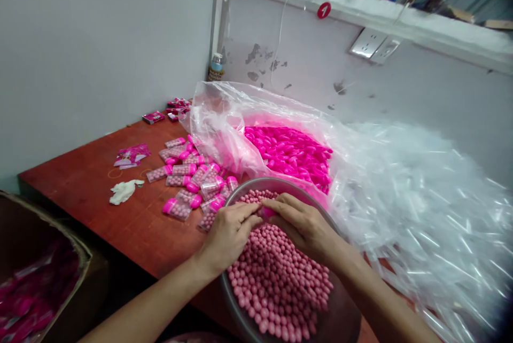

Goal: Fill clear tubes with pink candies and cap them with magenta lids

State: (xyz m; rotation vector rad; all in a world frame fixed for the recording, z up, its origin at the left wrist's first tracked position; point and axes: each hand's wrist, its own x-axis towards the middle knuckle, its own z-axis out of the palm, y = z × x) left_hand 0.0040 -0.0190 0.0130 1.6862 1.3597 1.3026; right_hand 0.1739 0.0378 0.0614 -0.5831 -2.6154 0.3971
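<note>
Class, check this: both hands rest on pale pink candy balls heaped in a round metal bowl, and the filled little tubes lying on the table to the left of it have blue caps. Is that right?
Not quite. The head view shows the filled tubes with bright pink caps, not blue. The rest holds: the left hand and right hand rest on the pale pink candy balls heaped in the round metal bowl.

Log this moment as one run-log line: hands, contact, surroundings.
left hand: on pink balls | right hand: pinching small pink piece, grip unclear | metal bowl: near table edge | filled tubes: left of bowl
</note>
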